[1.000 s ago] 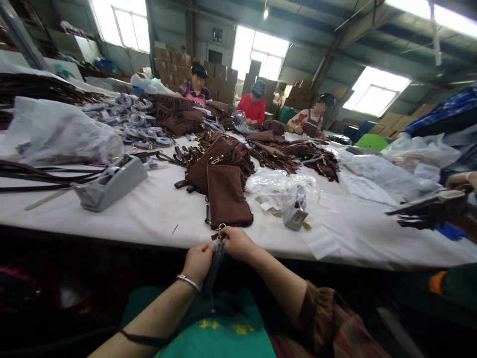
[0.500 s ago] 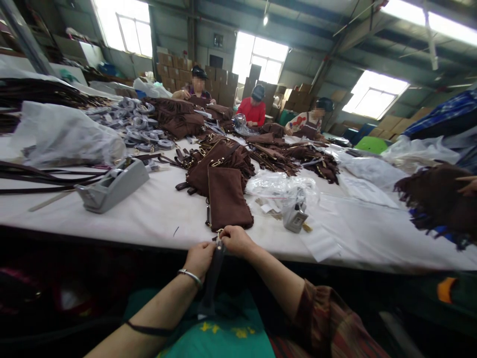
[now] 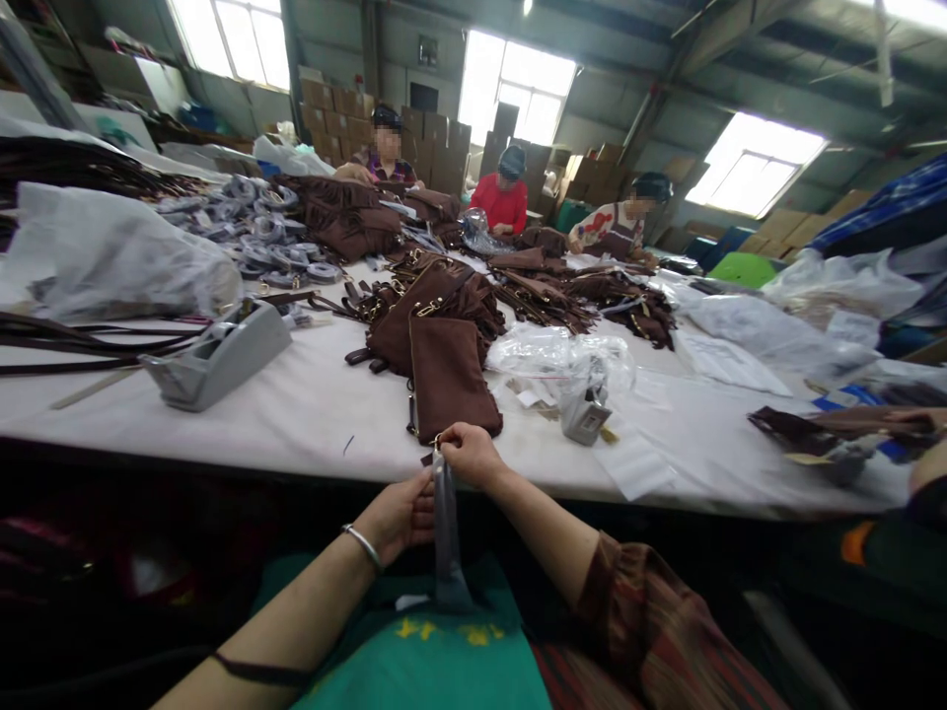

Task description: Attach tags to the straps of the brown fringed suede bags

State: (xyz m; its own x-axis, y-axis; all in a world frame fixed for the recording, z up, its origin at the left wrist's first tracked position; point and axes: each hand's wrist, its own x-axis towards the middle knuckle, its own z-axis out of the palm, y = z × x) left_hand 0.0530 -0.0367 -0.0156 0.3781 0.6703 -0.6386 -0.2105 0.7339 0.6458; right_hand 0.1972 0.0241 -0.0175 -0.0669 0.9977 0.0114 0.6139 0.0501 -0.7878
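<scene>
A brown rectangular pouch (image 3: pixel 450 380) with a zip lies at the table's front edge, its lower end toward me. My right hand (image 3: pixel 471 456) is closed at that end, pinching the metal clasp of a strap. The strap (image 3: pixel 447 537), in greyish clear wrapping, hangs from there over the edge toward my green apron (image 3: pixel 429 666). Beside the strap, my left hand (image 3: pixel 403 515) has its fingers stretched out and a little apart; whether they touch the strap I cannot tell.
Brown fringed bags (image 3: pixel 436 286) are piled behind the pouch. A grey tape dispenser (image 3: pixel 218 360) stands left, a smaller one (image 3: pixel 587 414) right beside clear plastic bags (image 3: pixel 547 357). Wrapped strap rolls (image 3: pixel 258 232) lie back left. Several co-workers sit around the table, one (image 3: pixel 503 197) in red.
My left hand has loosened from its pinch and moved slightly left. The strap hangs straighter from my right hand. At far right, a co-worker's fringed brown item has come down onto the table.
</scene>
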